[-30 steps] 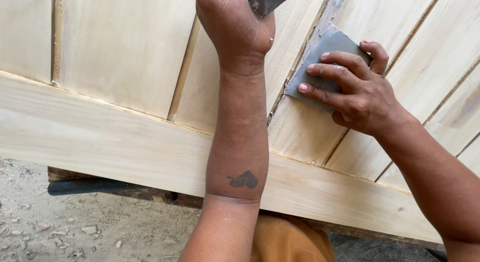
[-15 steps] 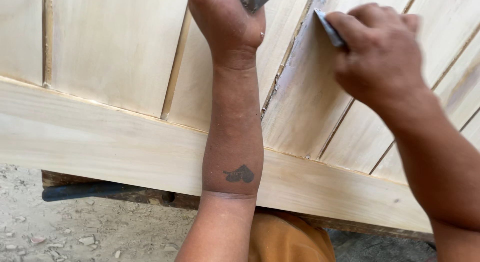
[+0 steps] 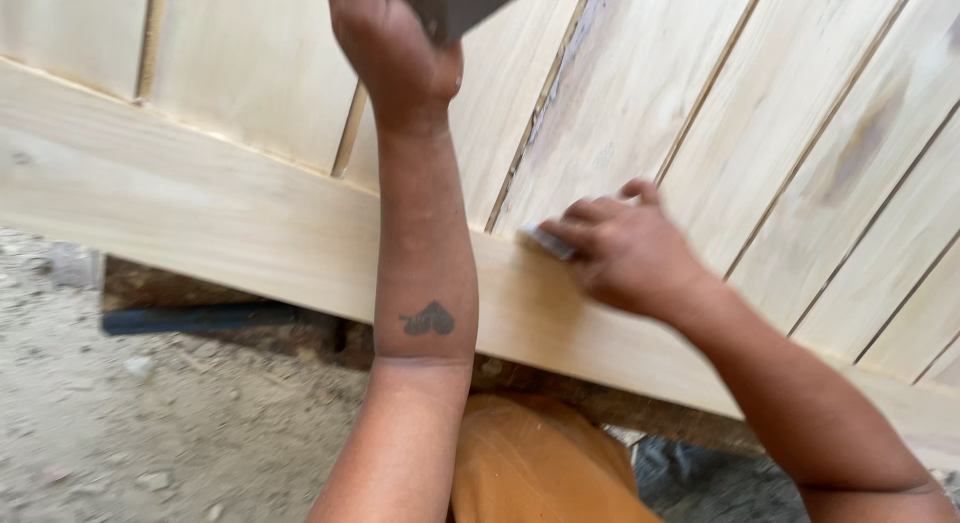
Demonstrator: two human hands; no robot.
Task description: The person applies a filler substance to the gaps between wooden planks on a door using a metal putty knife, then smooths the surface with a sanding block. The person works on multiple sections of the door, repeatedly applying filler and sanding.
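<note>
Here the right hand (image 3: 630, 253) tilts a grey scraper (image 3: 548, 242) leftward.

An outdoor carpentry yard: pale plank door (image 3: 700, 113) above dusty ground (image 3: 150, 423).

Left forearm runs straight up the middle of the view, a small dark mark on its inner side near the elbow. Left hand (image 3: 395, 43) sits at the top edge, wrist bent, fingers cut off by the frame; grip not fully visible. Right arm enters from the lower right corner, elbow bent, forearm angled up and to the left. Right hand (image 3: 625, 248) is knuckles up, fingers curled and pressed together, slightly blurred.
</note>
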